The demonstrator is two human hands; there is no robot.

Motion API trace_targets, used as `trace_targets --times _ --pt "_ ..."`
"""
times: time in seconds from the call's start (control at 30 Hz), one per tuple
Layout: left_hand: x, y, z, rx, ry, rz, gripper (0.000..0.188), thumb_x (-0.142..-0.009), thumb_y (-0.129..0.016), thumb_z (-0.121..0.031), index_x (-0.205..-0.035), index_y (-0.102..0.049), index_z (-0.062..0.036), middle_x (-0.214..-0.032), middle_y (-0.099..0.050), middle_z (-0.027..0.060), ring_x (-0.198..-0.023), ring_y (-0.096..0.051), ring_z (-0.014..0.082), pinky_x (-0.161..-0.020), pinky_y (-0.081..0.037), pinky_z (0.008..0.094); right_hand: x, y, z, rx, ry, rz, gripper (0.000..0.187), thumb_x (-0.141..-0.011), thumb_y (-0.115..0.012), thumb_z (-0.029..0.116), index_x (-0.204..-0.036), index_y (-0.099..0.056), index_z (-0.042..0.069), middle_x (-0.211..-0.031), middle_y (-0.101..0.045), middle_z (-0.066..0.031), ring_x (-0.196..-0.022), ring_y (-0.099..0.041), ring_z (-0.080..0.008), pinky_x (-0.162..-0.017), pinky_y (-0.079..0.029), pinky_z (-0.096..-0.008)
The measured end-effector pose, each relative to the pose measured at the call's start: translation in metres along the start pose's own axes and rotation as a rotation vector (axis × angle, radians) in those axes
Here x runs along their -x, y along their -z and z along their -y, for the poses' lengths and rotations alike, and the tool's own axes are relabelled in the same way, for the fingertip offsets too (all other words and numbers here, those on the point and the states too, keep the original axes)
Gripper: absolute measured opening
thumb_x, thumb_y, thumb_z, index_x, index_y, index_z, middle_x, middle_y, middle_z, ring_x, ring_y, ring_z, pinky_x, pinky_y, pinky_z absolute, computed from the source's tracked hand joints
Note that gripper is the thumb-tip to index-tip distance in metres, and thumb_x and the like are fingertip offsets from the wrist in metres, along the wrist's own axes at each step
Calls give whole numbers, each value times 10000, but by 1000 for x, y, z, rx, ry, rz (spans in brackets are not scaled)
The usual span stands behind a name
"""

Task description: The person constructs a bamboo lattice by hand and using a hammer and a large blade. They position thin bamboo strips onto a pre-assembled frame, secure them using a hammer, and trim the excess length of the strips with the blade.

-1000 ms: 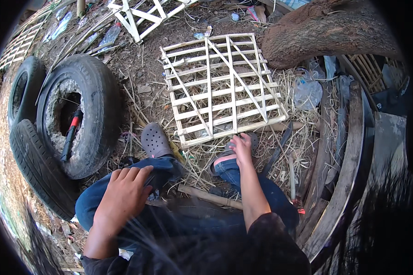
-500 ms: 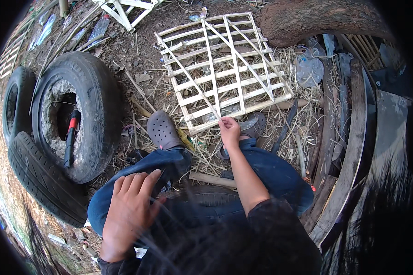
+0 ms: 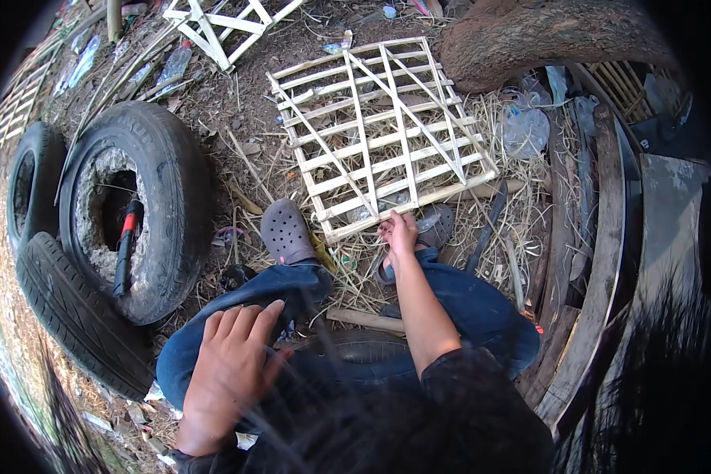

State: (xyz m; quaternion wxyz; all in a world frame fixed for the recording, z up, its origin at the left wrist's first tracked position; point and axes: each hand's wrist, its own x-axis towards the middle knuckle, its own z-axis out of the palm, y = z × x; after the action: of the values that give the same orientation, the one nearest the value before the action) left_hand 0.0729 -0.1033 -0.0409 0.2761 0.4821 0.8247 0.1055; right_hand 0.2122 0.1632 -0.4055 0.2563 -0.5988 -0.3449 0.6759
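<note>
A pale lattice panel of split bamboo strips [image 3: 383, 162], with several slanting strips across its crosspieces, lies before my feet. My right hand [image 3: 400, 233] is at the panel's near edge, its fingers closed on the edge strip. My left hand [image 3: 233, 355] hovers or rests over my left thigh, back upward, fingers extended and slightly bent. Nothing shows in it, though its palm is hidden. A grey clog [image 3: 286, 231] on my left foot stands beside the panel's near corner. The other clog [image 3: 438, 227] is partly behind my right hand.
Old tyres [image 3: 174, 197] stand at left, one holding concrete and a black-and-red handled tool [image 3: 126, 245]. A tree trunk [image 3: 561, 39] lies far right. Beside my right leg are a dark long blade [image 3: 488, 225] and wooden planks [image 3: 608, 268]. Another lattice piece [image 3: 213, 35] lies at the back.
My right hand has shifted slightly right along the panel's near edge, its fingertips now at the edge strip. The left hand stays nearly in place. The whole view has shifted a little.
</note>
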Motion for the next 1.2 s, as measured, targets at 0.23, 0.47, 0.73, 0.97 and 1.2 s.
trace_targets --times 0.23,0.47,0.73,0.97,1.2 --pt "3 -8 0 -5 -22 -80 596 -702 -729 -240 -1224 -509 -54 -1091 -585 119 -1037 -553 288 -924 -390 415 0 3 30 -71 -181 70 138 -866 -652 175 -876 -539 97 -709 -534 -1 -597 -523 -111 -488 -409 -258" --pt "7 -6 2 -6 -37 -98 569 -730 -712 -255 -1220 -504 -56 -1062 -577 110 -1019 -545 278 -910 -390 406 35 -10 87 -36 -80 250 177 -834 -712 161 -765 -558 109 -646 -474 46 -469 -323 -36 -438 -292 -230" --pt "12 3 3 -5 -79 -86 538 -788 -669 -286 -1237 -493 -49 -997 -555 103 -985 -526 255 -896 -384 375 63 -32 168 -123 110 438 116 -848 -655 102 -904 -589 25 -720 -549 -12 -528 -469 -92 -484 -395 -270" --pt "18 -3 12 -7 -122 -125 525 -805 -642 -317 -1230 -502 -43 -978 -548 97 -964 -524 246 -879 -383 371 66 -67 248 -102 321 530 145 -835 -686 138 -909 -601 48 -752 -627 -39 -587 -587 -117 -558 -542 -272" --pt "24 -4 18 1 -139 -147 512 -807 -638 -324 -1218 -510 -46 -939 -533 95 -940 -519 249 -864 -384 381 64 -130 310 -92 431 739 175 -866 -673 192 -948 -595 58 -817 -671 -73 -659 -652 -149 -647 -584 -305"
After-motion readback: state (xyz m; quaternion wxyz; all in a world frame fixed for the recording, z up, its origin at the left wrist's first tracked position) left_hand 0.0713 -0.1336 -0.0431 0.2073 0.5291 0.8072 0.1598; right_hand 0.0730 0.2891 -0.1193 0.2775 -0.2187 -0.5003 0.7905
